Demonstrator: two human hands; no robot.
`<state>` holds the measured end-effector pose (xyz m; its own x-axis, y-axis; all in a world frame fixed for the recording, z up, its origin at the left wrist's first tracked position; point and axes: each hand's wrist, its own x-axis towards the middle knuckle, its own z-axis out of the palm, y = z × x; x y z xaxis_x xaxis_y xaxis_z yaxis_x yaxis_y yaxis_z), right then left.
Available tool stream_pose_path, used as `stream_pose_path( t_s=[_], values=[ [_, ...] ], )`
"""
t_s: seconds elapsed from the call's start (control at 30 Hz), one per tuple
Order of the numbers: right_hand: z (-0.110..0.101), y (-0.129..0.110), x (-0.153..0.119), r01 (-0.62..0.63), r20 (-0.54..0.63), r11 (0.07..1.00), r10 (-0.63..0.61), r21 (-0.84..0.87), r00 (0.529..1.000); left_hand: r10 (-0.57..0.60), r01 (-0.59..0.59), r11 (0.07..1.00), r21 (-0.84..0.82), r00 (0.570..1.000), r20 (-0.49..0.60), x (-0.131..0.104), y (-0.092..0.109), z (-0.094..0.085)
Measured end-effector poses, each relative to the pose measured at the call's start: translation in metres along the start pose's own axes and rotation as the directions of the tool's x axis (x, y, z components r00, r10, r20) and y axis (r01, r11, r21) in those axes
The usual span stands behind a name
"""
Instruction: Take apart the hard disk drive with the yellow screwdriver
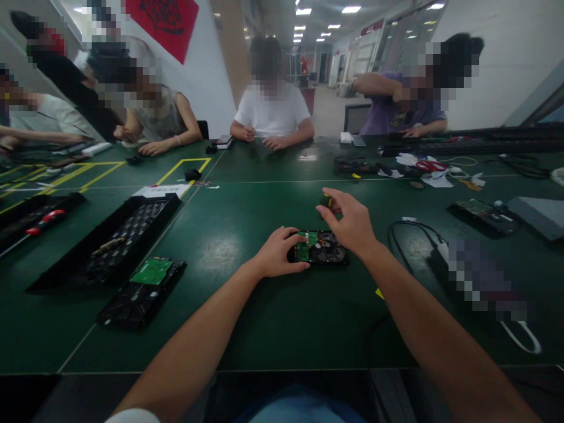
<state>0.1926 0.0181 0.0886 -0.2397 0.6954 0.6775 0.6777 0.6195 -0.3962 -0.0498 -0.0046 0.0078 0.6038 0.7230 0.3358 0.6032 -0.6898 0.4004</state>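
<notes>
A black hard drive with a green circuit board [328, 251] lies flat on the green table [247, 329]. My left hand [282, 252] grips the drive's left end, thumb along the near edge and fingers over the far side and board. Above the drive, my right hand [350, 220] pinches the dark and yellow handle of a screwdriver [326, 201]. Its thin shaft points down to the drive near the board's right edge; the tip is too small to make out.
At left lie another drive [152, 272], a long black tray [127, 235] and a red tool [46, 222]. At right are a cable [403, 222], a drive [482, 216] and a grey box [540, 216]. Several people sit across the table.
</notes>
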Motion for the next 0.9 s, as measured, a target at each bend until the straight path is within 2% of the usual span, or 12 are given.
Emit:
stream_pose_path(
  t_s=[0.23,0.33,0.47,0.63,0.9],
  values=[
    [-0.032,-0.013,0.042,0.004,0.211,0.997,0.013,-0.078,0.977,0.007,-0.007,1.000,0.024,1.000,-0.017,-0.001,0.000,0.000],
    [-0.038,-0.011,0.050,-0.023,0.259,0.999,0.031,-0.035,0.965,-0.001,0.001,1.000,0.024,1.000,-0.010,-0.001,0.001,-0.001],
    [-0.040,-0.008,0.050,-0.019,0.267,1.000,0.017,0.005,0.963,-0.006,0.006,1.000,0.012,1.000,-0.004,0.000,0.002,-0.003],
    [-0.044,-0.006,0.045,-0.012,0.234,0.999,0.020,-0.036,0.972,-0.017,0.017,1.000,0.012,1.000,-0.006,0.001,0.000,-0.002],
    [-0.045,-0.015,0.043,-0.010,0.249,1.000,0.012,-0.008,0.968,-0.040,0.040,0.999,0.012,0.999,-0.032,0.000,-0.007,-0.005]
  ],
)
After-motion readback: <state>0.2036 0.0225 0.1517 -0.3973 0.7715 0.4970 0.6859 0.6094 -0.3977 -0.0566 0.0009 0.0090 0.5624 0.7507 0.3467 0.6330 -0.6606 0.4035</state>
